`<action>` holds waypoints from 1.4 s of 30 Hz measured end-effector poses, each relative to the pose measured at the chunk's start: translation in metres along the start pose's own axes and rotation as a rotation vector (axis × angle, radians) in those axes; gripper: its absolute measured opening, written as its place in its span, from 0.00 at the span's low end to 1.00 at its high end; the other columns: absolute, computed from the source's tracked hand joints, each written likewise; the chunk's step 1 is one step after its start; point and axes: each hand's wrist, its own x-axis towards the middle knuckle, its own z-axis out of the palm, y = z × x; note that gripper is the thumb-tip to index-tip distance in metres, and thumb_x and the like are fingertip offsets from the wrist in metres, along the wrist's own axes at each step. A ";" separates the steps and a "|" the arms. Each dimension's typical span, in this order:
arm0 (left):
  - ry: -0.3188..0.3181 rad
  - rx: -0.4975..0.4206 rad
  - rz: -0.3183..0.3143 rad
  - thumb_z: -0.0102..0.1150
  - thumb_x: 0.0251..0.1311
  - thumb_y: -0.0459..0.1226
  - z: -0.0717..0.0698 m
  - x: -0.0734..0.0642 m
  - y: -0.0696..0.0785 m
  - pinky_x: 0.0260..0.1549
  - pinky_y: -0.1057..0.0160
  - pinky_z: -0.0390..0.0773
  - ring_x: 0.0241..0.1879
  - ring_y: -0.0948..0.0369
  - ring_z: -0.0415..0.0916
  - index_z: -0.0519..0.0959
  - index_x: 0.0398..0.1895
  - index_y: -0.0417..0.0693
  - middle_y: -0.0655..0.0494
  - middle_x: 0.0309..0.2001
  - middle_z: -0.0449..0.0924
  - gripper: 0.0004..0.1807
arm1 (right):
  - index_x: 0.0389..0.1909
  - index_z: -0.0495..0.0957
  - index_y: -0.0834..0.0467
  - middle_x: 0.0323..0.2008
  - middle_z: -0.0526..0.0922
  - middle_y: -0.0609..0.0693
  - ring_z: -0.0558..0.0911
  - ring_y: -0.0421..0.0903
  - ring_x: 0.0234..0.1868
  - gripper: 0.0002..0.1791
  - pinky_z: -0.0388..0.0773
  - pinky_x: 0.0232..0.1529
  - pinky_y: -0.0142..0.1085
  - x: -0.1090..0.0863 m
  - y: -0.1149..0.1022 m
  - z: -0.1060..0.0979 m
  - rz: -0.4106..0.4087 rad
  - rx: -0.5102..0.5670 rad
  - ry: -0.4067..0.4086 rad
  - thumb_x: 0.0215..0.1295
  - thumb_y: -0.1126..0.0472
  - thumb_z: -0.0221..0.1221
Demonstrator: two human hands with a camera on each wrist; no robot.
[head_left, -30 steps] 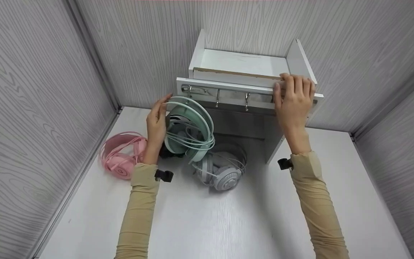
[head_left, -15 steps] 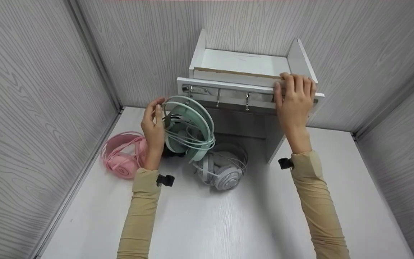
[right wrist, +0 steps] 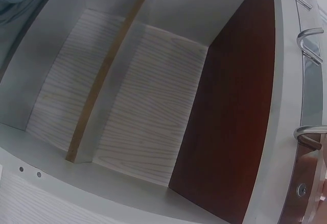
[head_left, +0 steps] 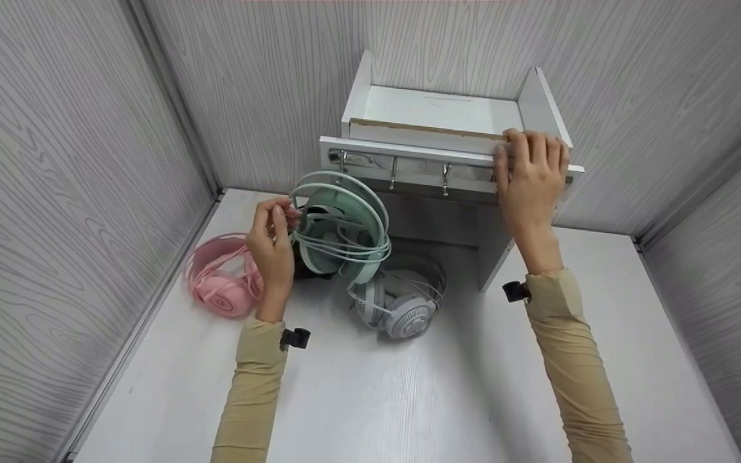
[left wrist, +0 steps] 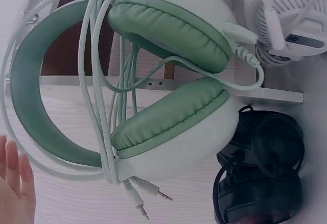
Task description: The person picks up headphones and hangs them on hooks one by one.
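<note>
Mint-green headphones (head_left: 377,218) hang at the leftmost hook (head_left: 343,161) of a white rack, their cable looped around them. My left hand (head_left: 272,247) is just left of the headband, fingers loosely bent. The left wrist view shows its fingertips (left wrist: 15,170) apart from the green headphones (left wrist: 168,27), whose two plugs dangle below the ear cups. With the fingers over the top and the thumb in front, my right hand (head_left: 533,186) grips the right end of the hook board (head_left: 409,152). The right wrist view shows only a sliver of that hand at its right edge.
Pink headphones (head_left: 224,296) lie at the left on the white table (head_left: 370,399). Grey-white headphones (head_left: 409,318) sit below the rack. Black headphones (left wrist: 263,168) are partly hidden behind the green pair. Two bare hooks (head_left: 446,180) show farther right; grey panels enclose the sides.
My left hand has drawn down and slightly left from the headband of the green headphones, which have shifted slightly. The right hand keeps its grip on the board.
</note>
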 end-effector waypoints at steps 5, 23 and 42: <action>-0.033 0.004 0.031 0.44 0.72 0.21 -0.003 -0.009 0.002 0.31 0.67 0.79 0.27 0.40 0.76 0.77 0.39 0.23 0.32 0.28 0.80 0.10 | 0.54 0.79 0.57 0.50 0.79 0.58 0.72 0.58 0.58 0.21 0.55 0.72 0.48 0.000 0.001 -0.001 0.000 -0.002 -0.007 0.80 0.46 0.46; -0.018 0.030 -0.169 0.48 0.72 0.23 -0.014 -0.095 -0.028 0.25 0.69 0.77 0.22 0.46 0.75 0.78 0.36 0.26 0.36 0.23 0.78 0.09 | 0.55 0.79 0.57 0.50 0.79 0.58 0.72 0.58 0.59 0.21 0.55 0.72 0.48 0.001 0.000 -0.005 0.014 0.004 -0.011 0.80 0.46 0.46; -0.500 0.376 -0.684 0.54 0.72 0.46 0.002 -0.152 -0.074 0.58 0.45 0.73 0.58 0.48 0.77 0.76 0.61 0.42 0.43 0.56 0.81 0.22 | 0.55 0.78 0.56 0.50 0.78 0.57 0.71 0.57 0.58 0.22 0.55 0.72 0.48 -0.003 0.001 -0.012 0.023 -0.028 -0.031 0.81 0.45 0.44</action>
